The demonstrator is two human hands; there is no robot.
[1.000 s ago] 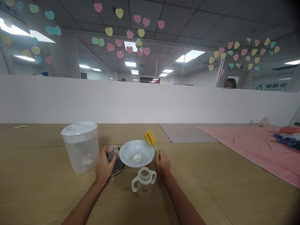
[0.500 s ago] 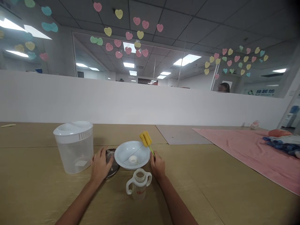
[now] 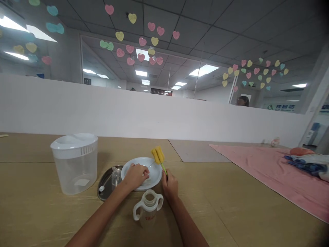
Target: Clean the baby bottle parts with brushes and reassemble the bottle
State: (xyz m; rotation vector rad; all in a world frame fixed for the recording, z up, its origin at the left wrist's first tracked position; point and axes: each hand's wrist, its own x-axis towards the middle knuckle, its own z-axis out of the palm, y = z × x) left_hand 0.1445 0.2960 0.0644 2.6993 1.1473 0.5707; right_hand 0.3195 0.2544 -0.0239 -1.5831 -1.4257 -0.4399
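Observation:
My left hand (image 3: 136, 176) is over the white bowl (image 3: 155, 171), its fingers curled together at something I cannot make out. The small white ring seen in the bowl earlier is hidden by this hand. To the right of the bowl, my right hand (image 3: 170, 185) is closed around the green handle of a brush, whose yellow sponge head (image 3: 157, 155) points up. A clear bottle with two white handles (image 3: 149, 209) stands upright and uncapped in front of the bowl. Left of the bowl, a dark metal tray (image 3: 104, 180) holds a clear cover (image 3: 116, 176) and a small white piece (image 3: 101, 188).
A tall translucent bin with a white lid (image 3: 75, 164) stands at the left. On the right lies a pink cloth (image 3: 257, 164) with folded fabric (image 3: 305, 165) on it. Behind the table is a white wall (image 3: 154, 116); a person's head shows through the glass above.
My left hand has moved right from the metal tray to the bowl, and its fingers have closed. The tray's contents now show. My right hand still holds the brush.

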